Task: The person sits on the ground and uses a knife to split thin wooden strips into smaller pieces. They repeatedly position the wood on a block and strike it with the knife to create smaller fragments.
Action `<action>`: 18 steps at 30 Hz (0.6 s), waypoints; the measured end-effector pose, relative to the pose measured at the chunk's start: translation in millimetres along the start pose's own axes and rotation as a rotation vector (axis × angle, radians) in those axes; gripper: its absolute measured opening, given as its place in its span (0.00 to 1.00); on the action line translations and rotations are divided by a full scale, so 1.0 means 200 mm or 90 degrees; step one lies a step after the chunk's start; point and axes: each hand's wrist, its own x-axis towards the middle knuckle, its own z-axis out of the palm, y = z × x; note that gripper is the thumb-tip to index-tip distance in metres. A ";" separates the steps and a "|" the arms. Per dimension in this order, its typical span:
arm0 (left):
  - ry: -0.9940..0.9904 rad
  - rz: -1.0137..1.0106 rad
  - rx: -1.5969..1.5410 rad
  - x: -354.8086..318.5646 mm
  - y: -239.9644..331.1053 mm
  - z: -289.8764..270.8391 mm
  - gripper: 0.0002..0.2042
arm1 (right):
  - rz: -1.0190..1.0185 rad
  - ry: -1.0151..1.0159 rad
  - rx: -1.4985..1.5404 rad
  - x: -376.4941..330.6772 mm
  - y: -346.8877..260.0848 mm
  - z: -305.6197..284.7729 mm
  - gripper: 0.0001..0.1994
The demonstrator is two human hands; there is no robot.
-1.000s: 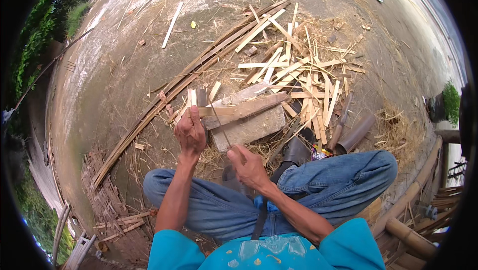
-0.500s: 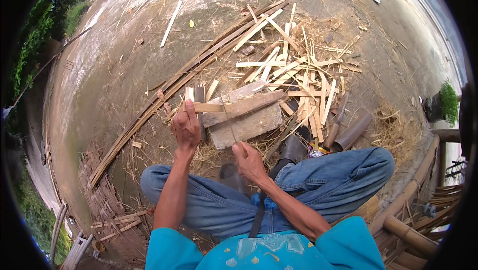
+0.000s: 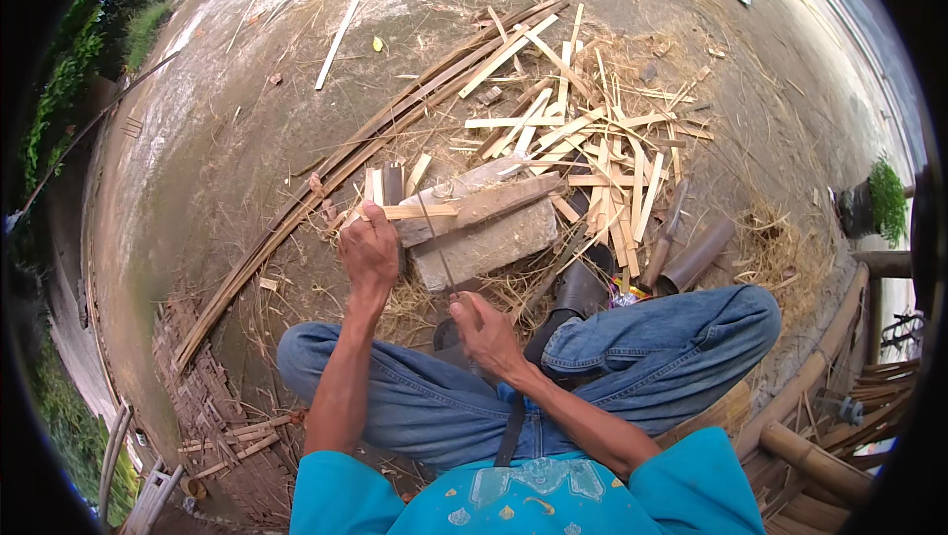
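— What's the person on the ground doing with the left hand (image 3: 368,251)?

— It's closed around a thin bamboo strip (image 3: 420,210), which lies flat across the near-left corner of the grey stone block (image 3: 489,239). My guess is the block serves as a work rest, so the strip stays steady at a handy height.

— And the right hand (image 3: 481,328)?

— It sits nearer the body than the block, just above the lap, fingers curled. A very thin sliver (image 3: 437,254) runs from it up toward the strip, so I think it's pinching that, though whether it grips a tool as well I cannot tell.

— Why sit so close?

— The jeans-clad knees (image 3: 681,333) are spread either side, so the block lands right in front of both arms.

— What's the mess beyond it?

— Past the block, on its far right, short pale offcuts (image 3: 592,150) lie scattered. Long bamboo slats (image 3: 375,135) run diagonally along the block's far left, probably stock kept within reach. To the block's right, two dark bamboo tubes (image 3: 691,254) lie on the concrete ground (image 3: 237,101).
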 end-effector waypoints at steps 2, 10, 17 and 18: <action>0.038 0.019 0.046 -0.01 0.02 0.00 0.36 | -0.174 0.037 -0.105 -0.02 -0.04 0.05 0.21; -0.007 0.049 0.039 -0.01 0.07 -0.04 0.36 | 0.047 0.001 -0.007 0.04 0.03 -0.04 0.20; 0.001 0.050 0.043 -0.01 -0.02 0.00 0.37 | 0.076 0.041 -0.047 0.05 0.19 -0.04 0.19; 0.001 0.053 0.033 -0.01 -0.03 0.02 0.38 | 0.011 0.053 -0.058 0.03 0.19 -0.05 0.19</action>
